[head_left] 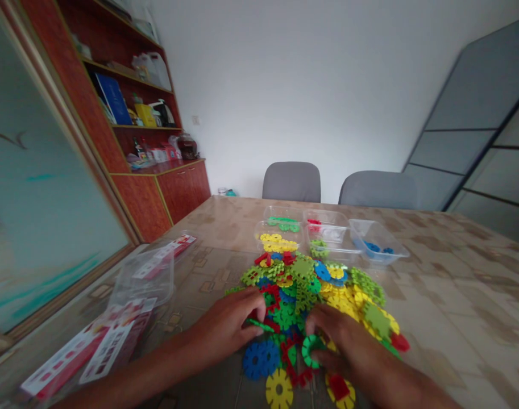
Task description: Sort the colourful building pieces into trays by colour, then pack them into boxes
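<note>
A yellow wheel (279, 377) lies flat on the table (438, 278), below the gap between the two sets of fingers, and a red piece (339, 386) rests on another yellow wheel just below the right thumb. Blue wheels (261, 358) sit just below the left fingertips. I see the left hand (236, 312) pinching a thin green piece (261, 325), nearly edge-on, between thumb and fingers. The right hand (342, 332) grips a green wheel (307, 350) by thumb and forefinger. Well to the left of the left fingers lies red-and-white packaging (114, 339). Between and beyond the fingertips spreads a heap of plastic pieces (287, 292) in red, blue, green and yellow, thickly yellow just past the right knuckles. Farther out from both hands stand clear tubs (333, 248) with a few sorted colours inside, blue in the rightmost. Past them are two grey chairs (291, 182) and a pale wall (293, 79).
</note>
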Tool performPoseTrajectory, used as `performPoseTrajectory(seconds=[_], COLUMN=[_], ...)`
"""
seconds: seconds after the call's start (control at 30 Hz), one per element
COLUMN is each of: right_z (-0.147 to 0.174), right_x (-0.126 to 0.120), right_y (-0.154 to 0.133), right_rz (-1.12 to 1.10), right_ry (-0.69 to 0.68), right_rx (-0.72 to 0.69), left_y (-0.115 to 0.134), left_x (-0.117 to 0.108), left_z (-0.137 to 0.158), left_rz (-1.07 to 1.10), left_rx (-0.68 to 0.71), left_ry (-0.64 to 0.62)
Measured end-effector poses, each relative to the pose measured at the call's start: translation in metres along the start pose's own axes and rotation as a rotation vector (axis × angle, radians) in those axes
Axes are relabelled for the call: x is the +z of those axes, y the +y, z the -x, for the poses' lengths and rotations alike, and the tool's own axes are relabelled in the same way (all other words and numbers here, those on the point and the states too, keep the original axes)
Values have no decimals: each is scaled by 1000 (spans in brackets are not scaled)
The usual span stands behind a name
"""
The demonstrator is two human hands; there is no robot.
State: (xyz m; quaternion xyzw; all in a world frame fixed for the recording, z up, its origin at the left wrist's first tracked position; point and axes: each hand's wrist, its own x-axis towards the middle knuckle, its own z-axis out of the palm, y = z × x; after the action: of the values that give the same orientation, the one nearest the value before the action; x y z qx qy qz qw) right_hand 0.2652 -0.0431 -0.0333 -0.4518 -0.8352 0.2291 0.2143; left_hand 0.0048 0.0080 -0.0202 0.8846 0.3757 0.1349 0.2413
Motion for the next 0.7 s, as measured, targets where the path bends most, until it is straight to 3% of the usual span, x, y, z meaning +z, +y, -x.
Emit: performPoseTrajectory(seconds=[0.1, 0.23, 0.37, 0.57, 0.7], right_z=[-4, -2, 8, 10, 4], right_x=[-11, -47, -72, -48, -24], right_y=[6, 26, 38, 8, -2], right_rz=[-48, 53, 66, -80, 17], right_ry=[20, 117, -30, -204, -138], right_rx=[20, 62, 101, 71, 27], left_y=[0, 1, 7, 29, 26], left_x=[0, 0, 1, 0, -2], left_z=[-2, -2, 3, 10, 12], left_rz=[94, 164, 153, 175, 134], left_rx=[-42, -37, 22, 175, 204], left_ry=[6, -5, -98, -302, -331])
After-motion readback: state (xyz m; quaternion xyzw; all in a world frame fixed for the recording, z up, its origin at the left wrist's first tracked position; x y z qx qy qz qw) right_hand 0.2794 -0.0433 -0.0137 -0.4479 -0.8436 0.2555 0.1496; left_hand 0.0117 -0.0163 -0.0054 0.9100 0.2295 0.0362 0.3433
